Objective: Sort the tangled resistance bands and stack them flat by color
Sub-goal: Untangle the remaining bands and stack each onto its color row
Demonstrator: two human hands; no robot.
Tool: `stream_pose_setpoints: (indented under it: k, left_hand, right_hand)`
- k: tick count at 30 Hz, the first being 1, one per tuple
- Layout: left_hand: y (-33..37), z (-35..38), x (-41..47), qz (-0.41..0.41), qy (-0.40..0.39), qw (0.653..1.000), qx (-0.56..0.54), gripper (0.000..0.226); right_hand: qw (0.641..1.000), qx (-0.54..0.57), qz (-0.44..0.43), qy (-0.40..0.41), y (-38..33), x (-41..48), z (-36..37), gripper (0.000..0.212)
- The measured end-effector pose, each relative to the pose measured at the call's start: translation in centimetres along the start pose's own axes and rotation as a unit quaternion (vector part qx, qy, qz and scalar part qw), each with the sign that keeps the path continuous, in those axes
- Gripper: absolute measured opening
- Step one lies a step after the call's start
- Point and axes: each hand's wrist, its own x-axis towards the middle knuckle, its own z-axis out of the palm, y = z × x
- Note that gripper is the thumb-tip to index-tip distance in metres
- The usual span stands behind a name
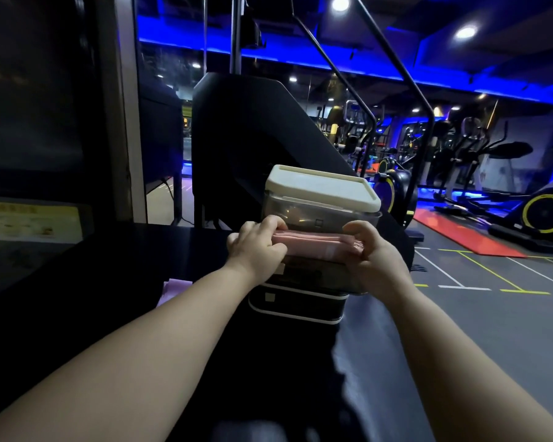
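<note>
In the head view, folded pink bands [320,245] are pinched at both ends, by the left hand [256,247] at 9 o'clock and the right hand [377,260] at 3 o'clock, each grip curled round the folds. They are held over dark trays [297,303] on the bench [109,250], with a lidded box [320,189] at 12 o'clock. A lilac band [173,291] is seen at 8 o'clock. Were either grip slackened, the springy folds could be released and tangled again.

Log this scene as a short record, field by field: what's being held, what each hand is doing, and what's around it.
Held: folded pink resistance bands
Left hand: grips the bands' left end
Right hand: grips their right end
Below: stacked dark containers with white rims
Just beyond: clear plastic box with cream lid
Surface: black table
Also there: lilac flat piece, partly hidden by the left forearm
</note>
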Motion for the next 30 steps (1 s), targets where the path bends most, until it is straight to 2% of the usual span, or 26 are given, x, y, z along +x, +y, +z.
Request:
stream_pose_setpoints:
  k: [3,8,12,18,21,24,26,30]
  left_hand:
    - [-0.3,0.4,0.4,0.006,0.001,0.999,0.031,0.033]
    - [-0.7,1.0,0.9,-0.016,-0.01,0.998,0.062,0.053]
    - [-0.4,1.2,1.2,-0.042,-0.012,0.993,0.107,0.037]
    - [-0.3,1.4,1.3,-0.042,0.003,0.993,0.11,0.037]
    - [-0.9,1.7,1.2,-0.033,0.018,0.995,0.092,0.036]
    - [-1.9,1.5,1.0,-0.01,0.016,0.999,0.049,0.053]
    - [-2.4,1.1,0.7,0.002,-0.004,1.0,0.001,0.066]
    - [-3.4,0.6,0.3,-0.011,-0.01,0.998,-0.068,0.081]
  right_hand:
    - [0.998,-0.023,0.015,-0.051,-0.1,0.3,-0.1,0.041]
    - [0.983,-0.168,0.0,-0.078,-0.3,0.9,0.5,0.052]
    - [0.977,-0.208,0.021,-0.043,0.0,0.7,1.1,0.051]
    - [0.973,-0.224,0.054,-0.011,-0.1,0.3,1.6,0.029]
    - [0.971,-0.233,0.057,0.005,0.0,0.2,1.9,0.035]
    - [0.973,-0.226,0.051,0.013,0.4,-0.1,2.0,0.052]
    - [0.98,-0.196,0.03,0.03,0.9,-0.4,1.8,0.068]
    - [0.992,-0.096,-0.009,0.076,2.6,-1.3,1.6,0.072]
